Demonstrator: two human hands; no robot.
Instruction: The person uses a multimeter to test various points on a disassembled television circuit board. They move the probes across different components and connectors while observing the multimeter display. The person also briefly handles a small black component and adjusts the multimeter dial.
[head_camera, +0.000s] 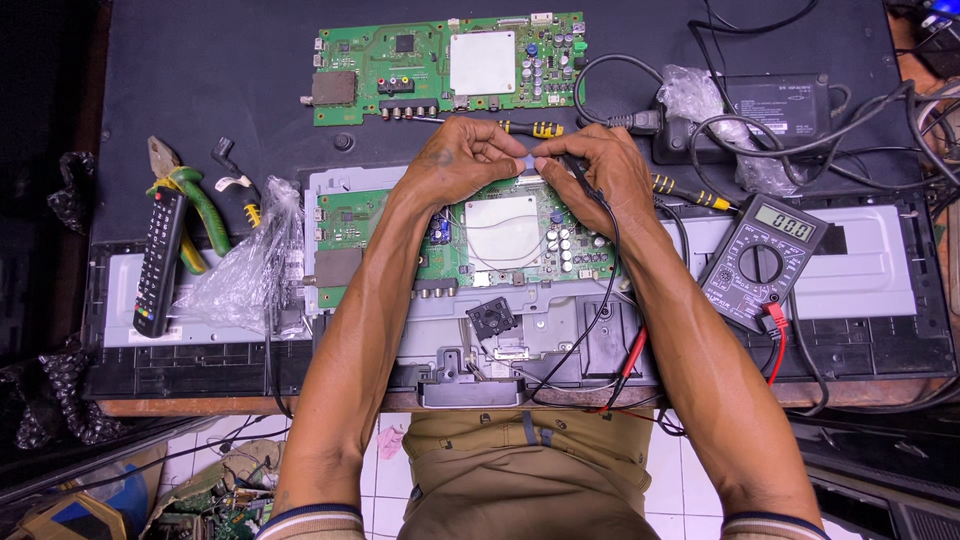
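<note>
Pale blue and paper-thin, the small flat ribbon tab (527, 161) sits pinched between our two hands at the far edge of the green circuit board with the white square shield (470, 240), which lies on the grey metal back of the flat screen chassis (870, 270) on the dark table (220, 80). Our left hand (458, 158) is curled nearly closed, thumb and forefinger nipping the tab from the left; our right hand (598, 165) is closed the same way on its right end, and a thin black probe lead (610, 260) runs from under this hand toward the near edge of the table. We judge the tab to be almost weightless, limp and easy to crease or tear, so it wants a light fingertip hold at its two stiffened end corners, not on the middle. A grey multimeter with a round dial (765, 258) rests just right of the board; a second green circuit board (450, 65) lies near the far edge, and a black remote control (160, 262) toward the left edge.
</note>
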